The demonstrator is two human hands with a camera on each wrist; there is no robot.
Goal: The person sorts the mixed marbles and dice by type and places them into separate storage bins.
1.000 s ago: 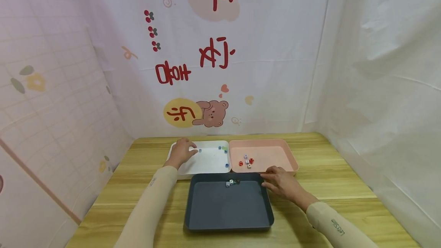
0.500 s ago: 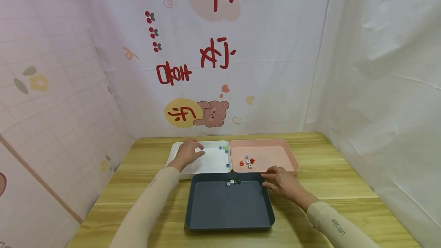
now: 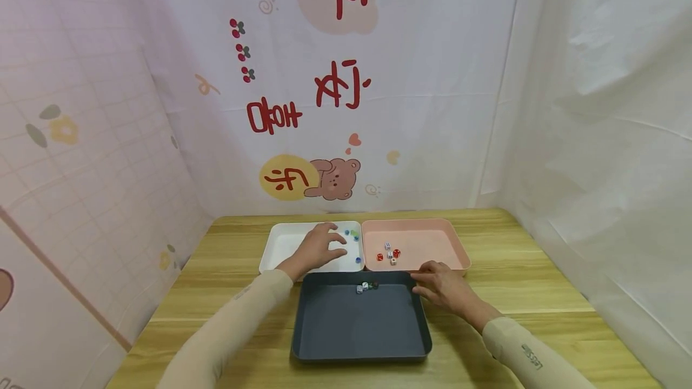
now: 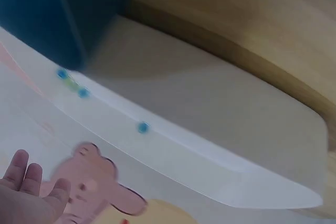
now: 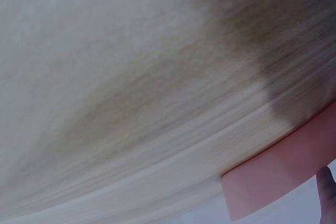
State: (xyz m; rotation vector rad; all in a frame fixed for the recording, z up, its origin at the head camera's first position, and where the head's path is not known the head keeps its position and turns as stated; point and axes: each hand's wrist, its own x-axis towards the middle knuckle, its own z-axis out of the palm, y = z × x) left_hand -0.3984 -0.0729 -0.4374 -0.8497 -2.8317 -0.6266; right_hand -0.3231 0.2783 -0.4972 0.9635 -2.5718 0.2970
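My left hand point(image 3: 316, 248) hovers over the right half of the white tray point(image 3: 278, 251), fingers spread and bent slightly, holding nothing. Ahead of its fingertips lie small blue dice point(image 3: 358, 260) and a pale green die point(image 3: 354, 233). In the left wrist view another blue die point(image 4: 143, 127) sits farther along the white tray; the hand hides it in the head view. My right hand point(image 3: 440, 284) rests at the far right corner of the dark grey tray point(image 3: 362, 329), beside the pink tray's near edge. Its fingers are relaxed and grip nothing.
The pink tray point(image 3: 421, 239) contains red dice point(image 3: 397, 253) and white dice point(image 3: 387, 246). White dice point(image 3: 359, 289) and darker dice lie along the grey tray's far side. All three trays adjoin on a wooden table point(image 3: 519, 293), with hanging cloth point(image 3: 432, 107) behind.
My left hand has moved right across the white tray, from beside the lone blue die toward the dice at the right end. The right hand has stayed put.
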